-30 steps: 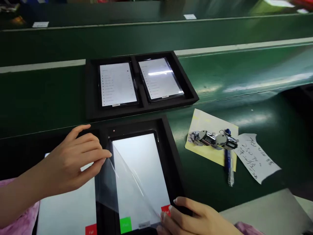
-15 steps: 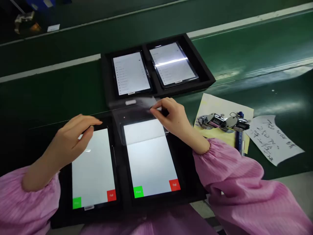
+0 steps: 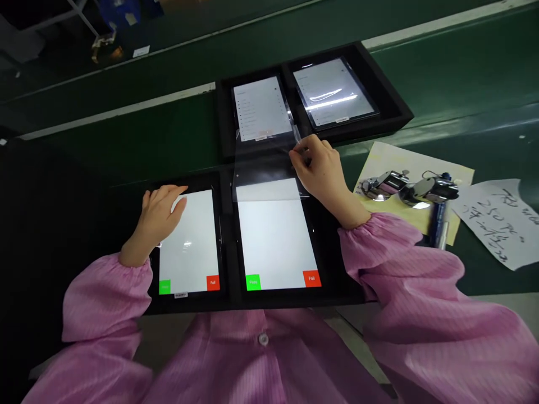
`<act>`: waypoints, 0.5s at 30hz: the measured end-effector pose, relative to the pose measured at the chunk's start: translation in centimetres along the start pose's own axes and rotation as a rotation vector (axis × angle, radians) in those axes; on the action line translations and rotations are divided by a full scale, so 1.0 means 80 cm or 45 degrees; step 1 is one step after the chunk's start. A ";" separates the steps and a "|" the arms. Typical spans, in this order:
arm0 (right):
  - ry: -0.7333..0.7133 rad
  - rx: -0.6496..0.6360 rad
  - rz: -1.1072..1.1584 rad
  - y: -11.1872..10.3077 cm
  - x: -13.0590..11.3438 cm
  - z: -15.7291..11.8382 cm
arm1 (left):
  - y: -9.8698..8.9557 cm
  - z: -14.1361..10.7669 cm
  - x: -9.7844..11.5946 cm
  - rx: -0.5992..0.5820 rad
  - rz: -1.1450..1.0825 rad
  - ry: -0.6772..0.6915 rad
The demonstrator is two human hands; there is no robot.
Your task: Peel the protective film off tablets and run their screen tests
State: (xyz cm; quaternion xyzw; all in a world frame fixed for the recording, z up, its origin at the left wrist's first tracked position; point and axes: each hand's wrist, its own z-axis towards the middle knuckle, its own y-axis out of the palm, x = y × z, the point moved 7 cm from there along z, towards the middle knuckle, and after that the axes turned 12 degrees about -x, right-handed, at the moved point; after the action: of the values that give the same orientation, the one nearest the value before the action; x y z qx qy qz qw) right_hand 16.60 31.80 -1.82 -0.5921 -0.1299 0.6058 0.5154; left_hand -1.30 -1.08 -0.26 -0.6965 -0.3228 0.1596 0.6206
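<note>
Our right hand [image 3: 324,171] pinches a clear plastic film [image 3: 263,160] above the right white-screened tablet [image 3: 275,238]; our left hand [image 3: 162,216] rests loosely open on the left tablet's [image 3: 191,247] far corner.

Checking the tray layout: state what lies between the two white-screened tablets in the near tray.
Head view: only the black divider of the near tray separates the left tablet and right tablet.

One head camera, looking steeply down and forward, close above the near tray [image 3: 227,235] and green bench [image 3: 126,140].

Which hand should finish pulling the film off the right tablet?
Probably the right hand: it already pinches the film at the right tablet's far end. The left hand rests on the left tablet.
</note>
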 end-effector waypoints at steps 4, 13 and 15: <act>0.018 -0.032 -0.078 0.007 0.003 0.002 | -0.010 -0.074 0.021 -0.053 0.029 0.352; 0.011 -0.007 -0.050 0.005 -0.003 0.004 | 0.025 -0.198 0.001 -0.311 0.277 0.526; -0.006 0.030 -0.032 -0.002 -0.005 0.003 | 0.028 -0.191 0.000 -0.271 0.310 0.570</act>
State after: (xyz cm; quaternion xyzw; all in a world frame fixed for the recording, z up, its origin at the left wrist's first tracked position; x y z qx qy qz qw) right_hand 16.39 31.64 -1.40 -0.5829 -0.1313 0.6022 0.5295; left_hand 8.74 -12.76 0.26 -0.8093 -0.1067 0.0404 0.5762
